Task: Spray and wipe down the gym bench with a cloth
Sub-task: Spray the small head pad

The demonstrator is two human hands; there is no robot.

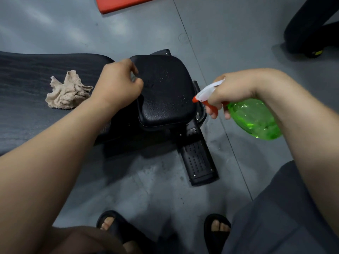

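Spraying step: right hand (233, 92) grips spray bottle (255, 119), aimed at seat pad (166, 94). Left hand (117, 85) curled at the pad's edge, hold unclear. Next, it should take the cloth (67, 93), left.

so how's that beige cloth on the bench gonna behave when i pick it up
Probably floppy: the cloth lies crumpled in loose folds on the bench pad. Likely light, as it looks thin with frayed edges. Its nubby texture should grip easily, not slip.
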